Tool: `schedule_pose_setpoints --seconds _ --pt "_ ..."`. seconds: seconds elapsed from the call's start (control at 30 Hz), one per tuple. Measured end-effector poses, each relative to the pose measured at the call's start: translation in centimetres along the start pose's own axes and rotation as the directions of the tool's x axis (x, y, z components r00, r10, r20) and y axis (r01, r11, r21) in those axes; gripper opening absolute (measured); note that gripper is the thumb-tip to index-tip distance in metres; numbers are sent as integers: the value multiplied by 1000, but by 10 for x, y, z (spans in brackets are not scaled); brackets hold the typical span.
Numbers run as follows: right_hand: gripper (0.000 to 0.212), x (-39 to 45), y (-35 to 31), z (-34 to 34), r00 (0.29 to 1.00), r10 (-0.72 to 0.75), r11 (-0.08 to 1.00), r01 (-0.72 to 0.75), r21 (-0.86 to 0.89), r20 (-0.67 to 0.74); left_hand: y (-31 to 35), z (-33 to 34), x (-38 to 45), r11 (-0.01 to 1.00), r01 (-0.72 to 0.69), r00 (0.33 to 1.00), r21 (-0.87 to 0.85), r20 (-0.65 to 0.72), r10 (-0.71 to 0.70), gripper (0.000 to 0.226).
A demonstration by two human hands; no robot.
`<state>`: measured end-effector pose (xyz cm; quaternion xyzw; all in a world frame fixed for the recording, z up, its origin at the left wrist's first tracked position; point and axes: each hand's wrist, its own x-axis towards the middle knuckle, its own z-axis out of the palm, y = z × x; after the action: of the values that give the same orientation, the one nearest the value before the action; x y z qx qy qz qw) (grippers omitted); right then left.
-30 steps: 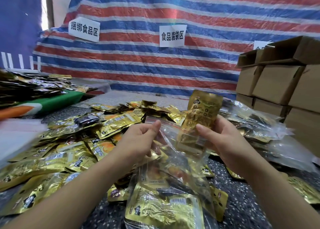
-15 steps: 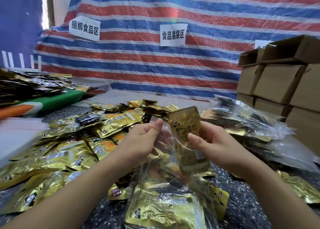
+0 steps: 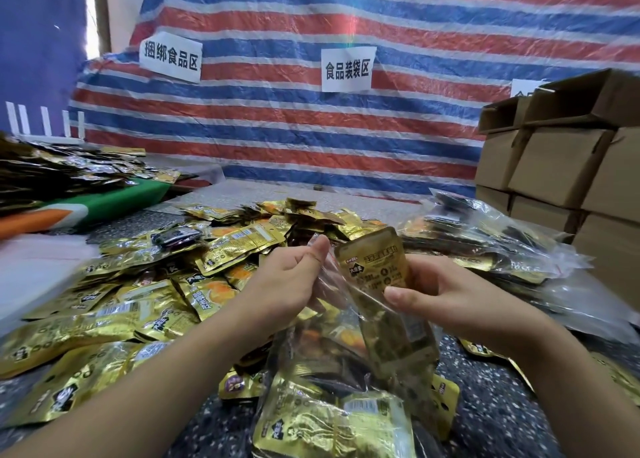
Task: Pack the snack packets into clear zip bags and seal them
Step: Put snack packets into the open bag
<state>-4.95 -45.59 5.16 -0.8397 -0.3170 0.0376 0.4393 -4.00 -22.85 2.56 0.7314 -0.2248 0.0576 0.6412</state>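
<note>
Now the gold snack packet (image 3: 372, 267) sits much lower than it did a second ago: then it stood almost wholly above the mouth of the clear zip bag (image 3: 349, 322), and now only its upper half shows above the rim, the lower half blurred behind the plastic. The right hand (image 3: 446, 295) grips the packet, thumb across its front and fingers curled behind, and seems to be feeding it down. The left hand (image 3: 291, 281) pinches the bag's near lip between thumb and forefinger, holding the mouth apart as it did before. The two hands stand close together, both clamped on their things, above the near middle of the counter (image 3: 485, 416).

By my reading, the insertion is well under way but not done; the top of the packet must clear the zip line before any sealing. Several packets already lie in the bag's bottom, so the bag looks partly filled.

A heap of loose packets (image 3: 145, 305) spreads toward the counter's left edge, and filled bags (image 3: 502, 246) pile toward the right, beside stacked cardboard boxes (image 3: 561, 166).
</note>
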Motion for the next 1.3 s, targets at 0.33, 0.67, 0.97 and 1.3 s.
schedule_pose_setpoints --seconds 0.33,0.67,0.97,1.3 --pt "10 4 3 3 981 3 985 -36 -169 -195 -1 3 -1 999 30 999 39 -29 -29 58" --pt "16 5 -5 12 978 5 980 -46 -196 -207 0 1 -1 997 -59 998 -47 -16 58 54" --pt "23 8 -4 17 905 -39 998 18 -54 -423 -3 2 1 1000 12 997 -23 76 -10 19" --pt "29 6 -10 19 946 -34 999 38 7 -323 -4 1 -1 997 -7 999 -79 51 11 25"
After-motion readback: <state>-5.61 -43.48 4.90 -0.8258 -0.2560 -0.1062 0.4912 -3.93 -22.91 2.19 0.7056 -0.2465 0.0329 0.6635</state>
